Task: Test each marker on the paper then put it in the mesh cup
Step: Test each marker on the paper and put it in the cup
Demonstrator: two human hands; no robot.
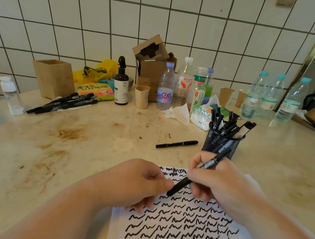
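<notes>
hands 2 (140, 182) | held marker 1 (197, 171) | loose marker 1 (176, 144) | marker pile 1, count unclear (64, 100) | mesh cup 1 (220, 143) | paper 1 (182, 225) | paper cups 3 (142, 96) | wooden box 1 (53, 78) | pump bottle 1 (121, 86)

Black wire-mesh cup (219, 146), glossy stained stone counter (95, 133), matt white paper (182, 225).

The right hand (221, 179) grips a black marker (199, 171) at mid-barrel, tilted, with its lower end over the paper (188, 225). The left hand (140, 182) rests on the paper's left edge, fingers curled, thumb near the marker's lower end. Rows of black squiggles cover the paper. The mesh cup (220, 143) stands beyond the right hand, holding several markers. One loose marker (176, 144) lies on the surface (94, 142) left of the cup. A marker group (63, 102) lies at far left.
</notes>
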